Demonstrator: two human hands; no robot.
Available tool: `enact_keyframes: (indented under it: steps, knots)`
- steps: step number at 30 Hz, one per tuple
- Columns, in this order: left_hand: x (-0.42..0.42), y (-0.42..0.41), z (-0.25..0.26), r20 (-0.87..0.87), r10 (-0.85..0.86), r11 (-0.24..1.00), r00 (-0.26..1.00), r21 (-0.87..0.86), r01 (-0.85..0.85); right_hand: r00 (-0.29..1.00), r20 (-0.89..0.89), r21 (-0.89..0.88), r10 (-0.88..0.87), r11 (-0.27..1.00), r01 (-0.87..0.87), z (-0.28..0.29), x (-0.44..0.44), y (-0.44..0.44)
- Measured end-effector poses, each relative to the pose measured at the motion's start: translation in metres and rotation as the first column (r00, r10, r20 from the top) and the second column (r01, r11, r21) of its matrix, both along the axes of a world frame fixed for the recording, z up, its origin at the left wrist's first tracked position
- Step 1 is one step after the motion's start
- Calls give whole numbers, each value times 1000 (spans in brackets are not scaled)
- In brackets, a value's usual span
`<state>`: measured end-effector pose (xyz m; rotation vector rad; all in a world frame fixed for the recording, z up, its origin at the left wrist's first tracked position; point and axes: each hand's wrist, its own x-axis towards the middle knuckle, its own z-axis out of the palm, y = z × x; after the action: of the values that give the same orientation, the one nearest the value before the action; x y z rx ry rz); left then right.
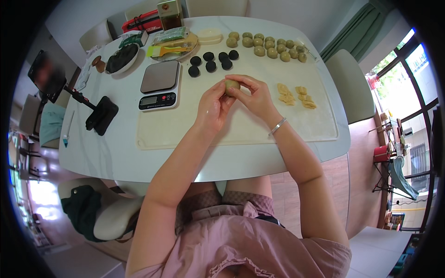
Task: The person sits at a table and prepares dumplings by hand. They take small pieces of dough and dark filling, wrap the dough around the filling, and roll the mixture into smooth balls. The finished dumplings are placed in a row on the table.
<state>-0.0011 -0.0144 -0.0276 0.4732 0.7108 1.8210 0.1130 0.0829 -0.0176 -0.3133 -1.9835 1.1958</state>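
Note:
Between my left hand point(216, 104) and my right hand point(255, 95), the fingers of both close around one pale greenish-brown dough ball point(232, 87), above a cream pastry mat point(174, 130). Just beyond my hands, several black balls point(210, 66) sit in loose rows on the mat. Several greenish-brown dough balls point(272, 52) are grouped at the far right. Flattened yellowish dough pieces point(286, 93) lie in two small clusters to the right of my right hand. A digital kitchen scale point(160, 78) with a bare metal plate rests to the left of my left hand.
At the far left are a white bowl of dark filling point(121, 59), a small wooden object point(98, 64) and a phone on a stand point(48, 74). A yellow-green silicone brush point(163, 51) lies across a plate behind the scale. Near the back edge stand a bottle box point(170, 15) and a red box point(142, 22).

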Motion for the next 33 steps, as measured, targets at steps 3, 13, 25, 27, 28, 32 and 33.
enact_keyframes:
  steps: [3, 13, 25, 27, 28, 32, 33]
  knots:
    - [-2, -1, -1, -27, 3, 999, 1000, -40, -4, 999, 28, 13, -22, 1000, 22, 1, 0, -4]
    - [3, -1, 5, -70, 89, 989, 994, -110, -96, 998, 7, 232, -65, 971, 62, 7, 3, -2]
    - [30, -2, 0, 385, -229, 973, 894, 61, 223, 995, 76, 222, -69, 974, 50, 1, 3, -12]
    - [26, -7, 4, 381, -150, 988, 912, 33, 148, 990, 118, 315, -76, 948, 35, -5, -3, -17]
    - [18, -6, 3, 395, -113, 994, 912, 57, 99, 988, 143, 269, -49, 963, 8, 4, -3, -35]
    - [6, 3, -8, 195, 51, 979, 979, 185, -88, 971, 86, 485, 222, 842, -235, 22, 5, -54]
    - [9, 7, -15, 135, 56, 974, 989, 209, -84, 957, 60, 547, 285, 792, -271, 25, 7, -55]
